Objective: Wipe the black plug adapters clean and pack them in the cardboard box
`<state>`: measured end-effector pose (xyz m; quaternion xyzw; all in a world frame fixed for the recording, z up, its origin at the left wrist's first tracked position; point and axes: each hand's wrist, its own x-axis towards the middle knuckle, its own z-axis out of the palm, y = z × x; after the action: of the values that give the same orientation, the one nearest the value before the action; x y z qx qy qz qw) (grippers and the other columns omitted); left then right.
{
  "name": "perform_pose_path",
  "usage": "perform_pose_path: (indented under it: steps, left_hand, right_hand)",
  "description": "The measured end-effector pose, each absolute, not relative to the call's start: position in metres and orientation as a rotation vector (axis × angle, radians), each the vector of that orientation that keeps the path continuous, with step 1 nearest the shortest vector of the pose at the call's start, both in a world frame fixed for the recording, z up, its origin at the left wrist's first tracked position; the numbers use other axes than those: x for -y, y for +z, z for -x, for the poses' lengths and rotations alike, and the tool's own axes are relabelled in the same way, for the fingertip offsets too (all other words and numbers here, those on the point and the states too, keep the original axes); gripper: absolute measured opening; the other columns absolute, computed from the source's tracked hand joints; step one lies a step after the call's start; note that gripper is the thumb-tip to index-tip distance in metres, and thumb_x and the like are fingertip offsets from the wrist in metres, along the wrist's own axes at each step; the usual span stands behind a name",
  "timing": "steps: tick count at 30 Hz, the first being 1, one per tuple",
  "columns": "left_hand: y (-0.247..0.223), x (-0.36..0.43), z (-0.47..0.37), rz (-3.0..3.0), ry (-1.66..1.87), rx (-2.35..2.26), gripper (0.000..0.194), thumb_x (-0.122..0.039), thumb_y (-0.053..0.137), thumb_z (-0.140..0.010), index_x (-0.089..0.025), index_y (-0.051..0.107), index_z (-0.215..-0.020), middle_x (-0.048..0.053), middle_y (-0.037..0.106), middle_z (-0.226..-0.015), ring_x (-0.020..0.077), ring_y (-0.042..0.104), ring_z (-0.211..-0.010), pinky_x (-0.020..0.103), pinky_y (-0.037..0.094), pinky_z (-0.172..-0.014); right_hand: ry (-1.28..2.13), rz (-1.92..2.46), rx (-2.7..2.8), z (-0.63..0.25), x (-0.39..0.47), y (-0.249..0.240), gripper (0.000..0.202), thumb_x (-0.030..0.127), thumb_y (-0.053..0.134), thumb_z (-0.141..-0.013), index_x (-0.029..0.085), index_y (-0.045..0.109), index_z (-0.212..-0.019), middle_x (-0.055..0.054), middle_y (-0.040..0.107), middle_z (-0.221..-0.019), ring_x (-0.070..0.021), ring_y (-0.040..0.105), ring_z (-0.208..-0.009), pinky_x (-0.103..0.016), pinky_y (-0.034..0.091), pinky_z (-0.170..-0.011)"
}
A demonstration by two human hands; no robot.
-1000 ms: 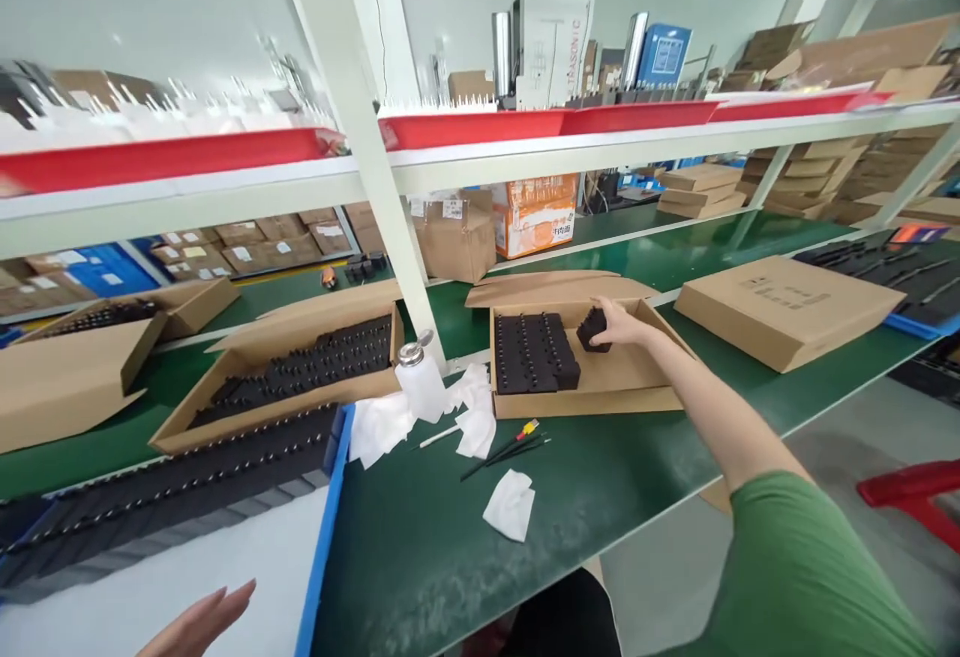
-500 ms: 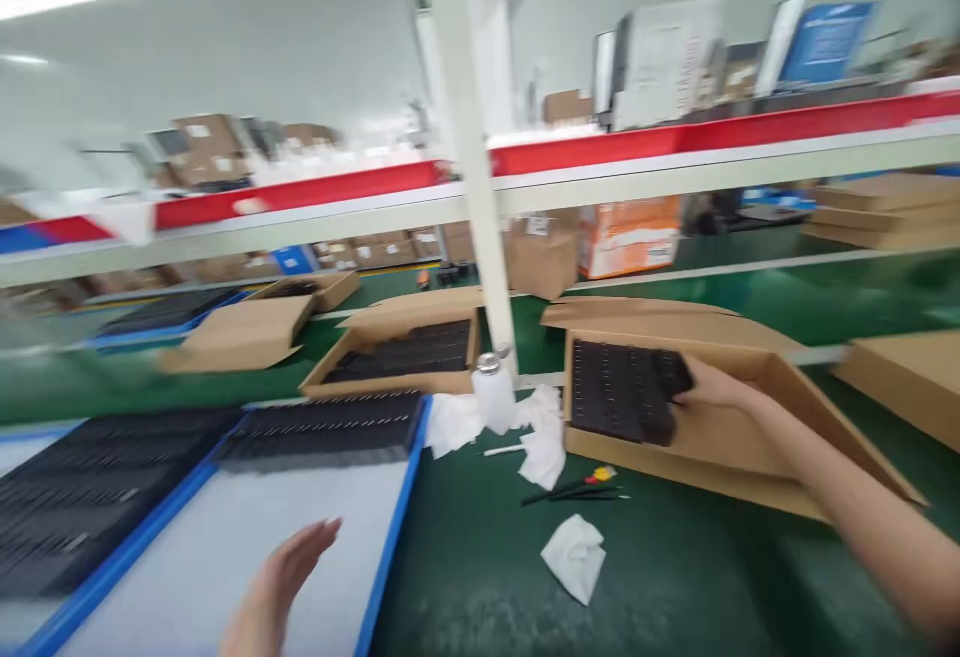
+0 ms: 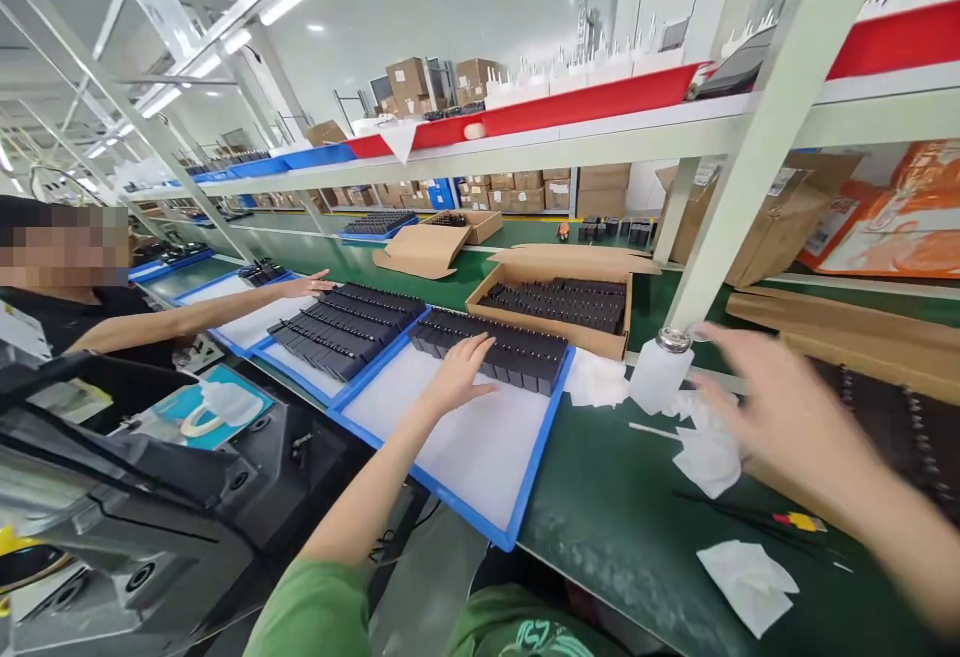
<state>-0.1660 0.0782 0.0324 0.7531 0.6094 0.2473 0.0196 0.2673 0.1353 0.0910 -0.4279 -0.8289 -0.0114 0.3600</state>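
While motion blur smears the right hand (image 3: 787,417) near the white bottle (image 3: 660,377), its thumb and fingers show spread apart, an open grip. That arm hides part of the carton (image 3: 832,322), whose black blocks (image 3: 911,417) are also cut off by the right edge. The left hand (image 3: 457,377), grip likewise open, is over the blue-rimmed tray (image 3: 487,462) on the tabletop (image 3: 600,537), covering part of its row of black units (image 3: 517,352); fingertip contact is unclear.
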Motion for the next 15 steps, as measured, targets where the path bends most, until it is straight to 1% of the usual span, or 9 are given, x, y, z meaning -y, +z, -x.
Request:
perform_pose_path:
  steps: [1, 2, 3, 4, 6, 8, 11, 15]
  left_hand:
    - [0.031, -0.095, 0.167, -2.409, 0.701, -1.840, 0.061, -0.048, 0.066, -0.091, -0.020, 0.049, -0.142, 0.014, 0.043, -0.153, 0.0348, 0.041, -0.140, 0.061, 0.035, -0.114]
    - [0.029, -0.109, 0.167, -2.470, 0.642, -1.797, 0.060, -0.046, 0.065, -0.092, -0.020, 0.049, -0.142, 0.014, 0.042, -0.153, 0.0348, 0.042, -0.140, 0.061, 0.036, -0.113]
    - [0.025, -0.121, 0.167, -2.525, 0.589, -1.757, 0.058, -0.045, 0.065, -0.092, -0.020, 0.049, -0.142, 0.014, 0.043, -0.153, 0.0345, 0.043, -0.139, 0.061, 0.037, -0.113]
    - [0.021, -0.130, 0.167, -2.574, 0.542, -1.721, 0.056, -0.045, 0.064, -0.093, -0.020, 0.050, -0.141, 0.014, 0.045, -0.151, 0.0341, 0.044, -0.137, 0.061, 0.038, -0.112]
    - [0.010, -0.142, 0.167, -2.660, 0.466, -1.661, 0.053, -0.044, 0.064, -0.093, -0.019, 0.052, -0.138, 0.013, 0.048, -0.147, 0.0330, 0.048, -0.134, 0.060, 0.040, -0.110]
    - [-0.001, -0.146, 0.168, -2.729, 0.422, -1.629, 0.051, -0.044, 0.064, -0.093, -0.019, 0.053, -0.137, 0.013, 0.050, -0.145, 0.0323, 0.050, -0.132, 0.059, 0.042, -0.108]
    - [-0.014, -0.147, 0.171, -2.806, 0.408, -1.626, 0.050, -0.045, 0.063, -0.094, -0.019, 0.054, -0.135, 0.013, 0.052, -0.142, 0.0311, 0.053, -0.127, 0.057, 0.045, -0.105]
    - [-0.018, -0.145, 0.173, -2.888, 0.409, -1.630, 0.048, -0.046, 0.061, -0.095, -0.018, 0.055, -0.133, 0.012, 0.057, -0.133, 0.0282, 0.058, -0.118, 0.052, 0.050, -0.099]
  right_hand:
    - [0.000, 1.039, 2.283, -0.229, -0.133, 0.081, 0.054, 0.046, 0.054, -0.093, 0.018, 0.055, -0.139, -0.018, 0.062, -0.126, -0.0339, 0.057, -0.120, -0.055, 0.046, -0.098]
    - [0.022, 1.020, 2.354, -0.191, -0.133, 0.070, 0.059, 0.042, 0.060, -0.089, 0.020, 0.051, -0.143, -0.016, 0.060, -0.131, -0.0320, 0.057, -0.120, -0.052, 0.048, -0.099]
    - [0.038, 1.028, 2.400, -0.157, -0.135, 0.057, 0.066, 0.042, 0.066, -0.085, 0.020, 0.049, -0.144, -0.015, 0.059, -0.131, -0.0321, 0.057, -0.118, -0.049, 0.050, -0.098]
    - [0.043, 1.068, 2.420, -0.127, -0.138, 0.045, 0.072, 0.043, 0.071, -0.081, 0.017, 0.049, -0.144, -0.017, 0.059, -0.129, -0.0340, 0.056, -0.117, -0.050, 0.051, -0.096]
    - [0.038, 1.155, 2.435, -0.084, -0.149, 0.022, 0.078, 0.048, 0.075, -0.078, 0.014, 0.047, -0.143, -0.019, 0.056, -0.128, -0.0363, 0.053, -0.119, -0.051, 0.050, -0.095]
    - [0.024, 1.222, 2.447, -0.060, -0.159, 0.005, 0.073, 0.052, 0.071, -0.083, 0.015, 0.047, -0.141, -0.016, 0.054, -0.129, -0.0333, 0.052, -0.120, -0.050, 0.050, -0.095]
    - [-0.016, 1.280, 2.459, -0.043, -0.165, -0.009, 0.057, 0.052, 0.063, -0.090, 0.019, 0.051, -0.135, -0.012, 0.053, -0.130, -0.0276, 0.053, -0.118, -0.047, 0.049, -0.096]
    - [-0.092, 1.311, 2.436, -0.033, -0.159, -0.018, 0.053, 0.052, 0.061, -0.092, 0.019, 0.053, -0.132, -0.011, 0.052, -0.130, -0.0272, 0.053, -0.118, -0.047, 0.048, -0.096]
